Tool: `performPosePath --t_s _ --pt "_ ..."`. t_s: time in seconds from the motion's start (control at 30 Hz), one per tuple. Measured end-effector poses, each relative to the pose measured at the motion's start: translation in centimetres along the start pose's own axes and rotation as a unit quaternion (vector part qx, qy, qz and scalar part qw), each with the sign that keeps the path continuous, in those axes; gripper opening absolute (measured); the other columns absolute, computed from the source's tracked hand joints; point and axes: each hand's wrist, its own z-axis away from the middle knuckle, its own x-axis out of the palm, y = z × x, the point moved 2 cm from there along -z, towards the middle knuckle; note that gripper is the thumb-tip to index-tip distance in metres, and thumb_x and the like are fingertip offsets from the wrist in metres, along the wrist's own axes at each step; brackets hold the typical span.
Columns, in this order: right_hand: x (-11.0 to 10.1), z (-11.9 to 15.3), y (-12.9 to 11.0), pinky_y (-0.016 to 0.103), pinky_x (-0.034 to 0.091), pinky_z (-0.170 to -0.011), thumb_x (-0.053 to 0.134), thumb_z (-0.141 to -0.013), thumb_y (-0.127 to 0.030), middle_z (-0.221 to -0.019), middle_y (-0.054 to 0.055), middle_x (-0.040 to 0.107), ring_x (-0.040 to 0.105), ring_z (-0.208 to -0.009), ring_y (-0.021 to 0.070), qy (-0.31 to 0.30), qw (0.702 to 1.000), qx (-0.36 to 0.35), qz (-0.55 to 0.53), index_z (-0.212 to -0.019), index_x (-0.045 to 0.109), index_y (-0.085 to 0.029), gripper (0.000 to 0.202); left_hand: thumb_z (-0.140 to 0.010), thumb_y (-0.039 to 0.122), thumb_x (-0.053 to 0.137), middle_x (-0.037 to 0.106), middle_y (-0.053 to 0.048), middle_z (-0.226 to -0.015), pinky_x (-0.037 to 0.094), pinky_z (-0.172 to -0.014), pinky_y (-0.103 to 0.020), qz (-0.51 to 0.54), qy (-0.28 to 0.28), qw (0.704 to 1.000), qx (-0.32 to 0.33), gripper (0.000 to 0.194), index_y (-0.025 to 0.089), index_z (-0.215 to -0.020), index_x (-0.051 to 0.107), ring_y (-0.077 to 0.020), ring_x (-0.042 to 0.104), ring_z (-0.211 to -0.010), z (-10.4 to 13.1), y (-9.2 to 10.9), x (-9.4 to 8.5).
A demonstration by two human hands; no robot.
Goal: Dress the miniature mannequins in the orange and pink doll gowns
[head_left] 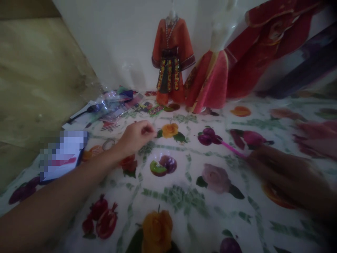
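Right hand (285, 172) pinches a pink stick (233, 148); left hand (137, 136) presses fingertips together. A phone (67, 158), screen blurred, nears the left edge of the desk (189, 225).

This looks like a small costume-making corner, whether in a home or a little workshop I cannot tell. A miniature orange robe outfit (172, 38) with beaded trim stands at the back, beside a pale dress form (220, 35) in a pink skirt (213, 80) and red garments (273, 49) farther right. Clear plastic packets (117, 102) and colored scraps lie heaped at the back left. The bench wears a homely fruit-and-flower tablecloth (189, 216), and the person's right hand (286, 172) holds a thin pink stick (233, 147).
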Motion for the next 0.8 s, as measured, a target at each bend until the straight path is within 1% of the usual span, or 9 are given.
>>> performPosePath --t_s 0.1,0.17,0.3,0.43,0.53,0.6,0.7,0.8 --pt "-0.1 -0.1 -0.2 0.032 0.044 -0.054 0.047 -0.086 -0.062 -0.056 -0.001 0.064 0.062 -0.053 0.0211 -0.039 0.999 0.003 -0.003 -0.083 0.060 -0.026 0.038 -0.082 0.028 0.064 0.072 -0.001 -0.081 0.051 -0.075 -0.031 -0.032 0.001 0.999 0.011 0.009 0.020 -0.079 0.067 -0.0160 0.064 -0.074 -0.1 -0.3 0.1" --pt "-0.3 -0.1 -0.2 0.032 0.044 -0.055 0.048 -0.086 -0.062 -0.058 -0.001 0.065 0.062 -0.053 0.0202 -0.039 0.999 0.003 0.003 -0.083 0.060 -0.026 0.038 -0.083 0.028 0.062 0.073 -0.001 -0.084 0.051 -0.075 -0.031 -0.045 -0.003 0.999 0.018 0.010 0.020 -0.082 0.068 -0.0167 0.065 -0.076 -0.1 -0.4 0.1" --pt "-0.3 -0.1 -0.2 0.033 0.044 -0.057 0.048 -0.085 -0.063 -0.054 -0.003 0.061 0.059 -0.049 0.0186 -0.041 0.999 0.011 0.012 -0.084 0.059 -0.026 0.039 -0.083 0.026 0.061 0.073 -0.002 -0.088 0.051 -0.076 -0.031 -0.042 -0.007 0.999 0.028 0.010 0.020 -0.084 0.068 -0.0174 0.066 -0.080 -0.1 -0.7 0.1" --pt "-0.2 0.0 -0.3 0.033 0.043 -0.057 0.047 -0.085 -0.062 -0.055 -0.003 0.061 0.060 -0.050 0.0186 -0.044 0.999 0.019 0.014 -0.084 0.059 -0.025 0.039 -0.081 0.025 0.062 0.071 -0.002 -0.085 0.051 -0.074 -0.031 -0.035 -0.007 0.999 0.027 0.006 0.020 -0.083 0.066 -0.0171 0.065 -0.078 -0.1 -1.0 0.1" --pt "-0.3 -0.1 -0.3 0.032 0.043 -0.057 0.047 -0.086 -0.061 -0.053 -0.004 0.060 0.058 -0.048 0.0175 -0.045 0.999 0.015 0.012 -0.083 0.059 -0.025 0.038 -0.081 0.028 0.063 0.069 -0.001 -0.082 0.050 -0.071 -0.030 -0.039 -0.008 0.999 0.021 0.008 0.020 -0.082 0.063 -0.0167 0.064 -0.076 0.1 -1.1 -0.1" --pt "-0.3 -0.1 -0.3 0.032 0.044 -0.057 0.047 -0.085 -0.062 -0.054 -0.003 0.060 0.058 -0.048 0.0174 -0.041 0.999 0.006 0.007 -0.083 0.059 -0.025 0.038 -0.082 0.030 0.063 0.068 0.000 -0.082 0.049 -0.072 -0.030 -0.063 -0.001 0.998 0.022 0.010 0.020 -0.082 0.062 -0.0162 0.062 -0.075 0.4 -1.1 -0.5" --pt "-0.3 -0.1 -0.2 0.032 0.044 -0.056 0.047 -0.085 -0.063 -0.057 -0.002 0.062 0.060 -0.050 0.0179 -0.037 0.999 0.004 0.002 -0.083 0.059 -0.025 0.039 -0.081 0.030 0.066 0.064 0.000 -0.083 0.047 -0.073 -0.032 -0.125 0.012 0.991 0.036 0.010 0.021 -0.082 0.061 -0.0172 0.059 -0.077 0.7 -1.0 -1.1" --pt "0.0 0.0 0.4 0.031 0.044 -0.055 0.047 -0.085 -0.064 -0.058 -0.001 0.064 0.062 -0.052 0.0192 -0.040 0.999 0.011 0.002 -0.085 0.060 -0.026 0.040 -0.078 0.032 0.071 0.060 -0.002 -0.085 0.045 -0.073 -0.033 -0.189 0.005 0.980 0.062 0.019 0.020 -0.080 0.057 -0.0203 0.056 -0.082 0.7 -0.8 -1.2"
